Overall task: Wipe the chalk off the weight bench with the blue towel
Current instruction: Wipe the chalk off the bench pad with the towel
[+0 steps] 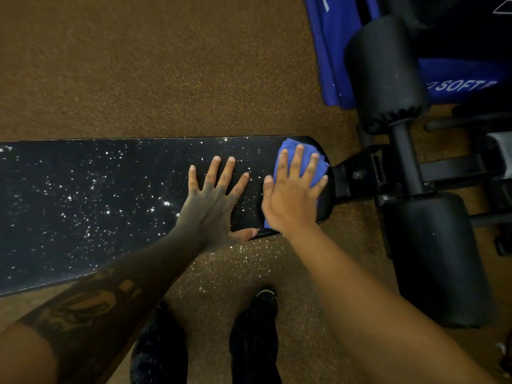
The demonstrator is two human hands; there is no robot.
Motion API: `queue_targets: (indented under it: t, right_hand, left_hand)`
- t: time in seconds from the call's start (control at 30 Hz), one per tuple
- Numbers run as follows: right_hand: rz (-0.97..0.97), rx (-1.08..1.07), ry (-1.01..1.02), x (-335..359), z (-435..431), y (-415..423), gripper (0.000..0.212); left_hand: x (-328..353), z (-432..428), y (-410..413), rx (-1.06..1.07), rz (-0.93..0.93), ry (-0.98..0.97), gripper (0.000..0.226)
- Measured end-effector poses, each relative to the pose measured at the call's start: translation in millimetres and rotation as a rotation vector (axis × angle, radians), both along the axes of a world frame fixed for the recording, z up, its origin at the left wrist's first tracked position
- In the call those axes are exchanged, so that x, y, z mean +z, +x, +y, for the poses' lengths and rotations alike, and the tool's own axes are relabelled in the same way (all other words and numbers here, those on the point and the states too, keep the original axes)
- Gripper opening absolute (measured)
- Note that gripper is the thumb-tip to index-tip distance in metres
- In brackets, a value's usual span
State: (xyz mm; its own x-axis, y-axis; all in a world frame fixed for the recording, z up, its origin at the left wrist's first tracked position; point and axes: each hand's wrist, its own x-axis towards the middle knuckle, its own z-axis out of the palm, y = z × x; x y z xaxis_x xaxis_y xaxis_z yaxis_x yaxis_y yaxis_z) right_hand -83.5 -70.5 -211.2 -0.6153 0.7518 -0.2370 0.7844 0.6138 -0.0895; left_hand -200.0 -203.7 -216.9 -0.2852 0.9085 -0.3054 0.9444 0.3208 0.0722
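Note:
A long black weight bench [83, 189] runs from the left edge to the middle right, its pad speckled with white chalk. At its rounded right end lies the folded blue towel [291, 153]. My right hand [293, 195] presses flat on the towel with fingers spread and straight. My left hand [213, 200] rests flat on the pad just left of the towel, fingers spread, thumb near the front edge. The pad under and around the towel shows little chalk.
Black foam leg rollers [388, 76] and the bench's metal frame [357, 173] stand right of the pad. A blue mat with white lettering [332, 51] lies at top right. Brown speckled floor [138, 65] surrounds the bench, with chalk flecks near my black shoes [257, 314].

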Motion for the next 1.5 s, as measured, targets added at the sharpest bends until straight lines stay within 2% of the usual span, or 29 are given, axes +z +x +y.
queue_targets:
  t: [0.07, 0.13, 0.27, 0.3, 0.4, 0.43, 0.57, 0.6, 0.7, 0.73, 0.77, 0.87, 0.9, 1.0, 1.03, 1.07, 1.17, 1.2, 1.3, 1.33, 1.37, 1.43, 1.47, 1.5]
  right_hand:
    - [-0.007, 0.208, 0.015, 1, -1, 8, 0.065]
    - [0.002, 0.279, -0.003, 0, 18, 14, 0.062]
    - [0.002, -0.012, -0.006, -2, 32, 1, 0.064]
    - [0.003, 0.029, 0.0, -1, 25, -3, 0.066]
    - [-0.014, 0.384, 0.016, 0, 20, 2, 0.064]
    - [-0.009, 0.412, 0.003, 1, 27, 4, 0.062]
    - [0.015, 0.071, 0.003, -4, 38, -10, 0.062]
    - [0.026, 0.075, 0.012, -4, 32, -16, 0.064]
    - [0.03, 0.39, 0.018, -2, 25, -17, 0.064]
    - [0.032, 0.434, 0.011, -1, 31, -16, 0.062]
    - [0.038, 0.397, 0.006, 0, 38, -18, 0.061]
    - [0.033, 0.089, -0.016, -2, 45, -28, 0.062]
    - [0.038, 0.111, -0.002, -2, 40, -33, 0.063]
    - [0.034, 0.533, 0.021, 0, 31, -32, 0.063]
    - [0.033, 0.589, 0.014, 1, 36, -31, 0.062]
    - [0.03, 0.548, 0.009, 2, 42, -33, 0.061]
    - [0.027, 0.228, -0.005, 0, 46, -41, 0.061]
    - [0.034, 0.257, 0.009, 0, 40, -45, 0.062]
    - [0.036, 0.624, 0.009, -2, 35, -43, 0.063]
    - [0.036, 0.651, -0.001, 0, 40, -42, 0.061]
    - [0.036, 0.587, -0.008, 0, 46, -43, 0.06]
    - [0.031, 0.313, -0.021, -1, 52, -45, 0.059]
    - [0.027, 0.241, -0.015, 0, 49, -47, 0.06]
    - [0.035, 0.275, -0.008, 1, 44, -48, 0.061]
  left_hand:
    - [2, 0, -1, -0.004, -0.008, -0.011, 0.116]
    - [2, 0, -3, -0.012, -0.022, -0.019, 0.117]
    - [2, -3, -6, -0.006, -0.021, -0.02, 0.119]
    - [2, -4, -5, -0.005, -0.014, -0.02, 0.119]
    - [2, -4, -5, -0.007, -0.007, -0.018, 0.119]
    - [2, -4, -5, -0.006, -0.009, -0.015, 0.119]
    - [2, -4, -5, -0.002, -0.019, -0.015, 0.12]
    - [2, -4, -5, -0.003, -0.016, -0.019, 0.12]
    - [1, -4, -4, -0.006, -0.011, -0.013, 0.12]
    - [1, -4, -5, -0.004, -0.012, -0.01, 0.121]
    - [1, -4, -5, -0.001, -0.016, -0.008, 0.122]
    - [0, -4, -5, 0.014, -0.024, -0.012, 0.127]
    - [0, -4, -5, 0.016, -0.024, -0.014, 0.128]
    - [2, -4, -4, 0.021, -0.019, -0.009, 0.129]
    - [3, -5, -4, 0.028, -0.017, -0.008, 0.13]
    - [4, -4, -4, 0.037, -0.013, -0.009, 0.131]
    - [5, -4, -4, 0.06, -0.005, -0.027, 0.135]
    - [4, -4, -4, 0.061, -0.006, -0.033, 0.135]
    - [5, -4, -4, 0.059, -0.013, -0.041, 0.135]
    - [6, -4, -4, 0.058, -0.011, -0.041, 0.134]
    - [6, -4, -4, 0.057, -0.008, -0.042, 0.134]
    - [5, -4, -4, 0.055, -0.01, -0.048, 0.135]
    - [5, -3, -4, 0.056, -0.012, -0.05, 0.135]
    - [5, -4, -4, 0.055, -0.01, -0.052, 0.135]
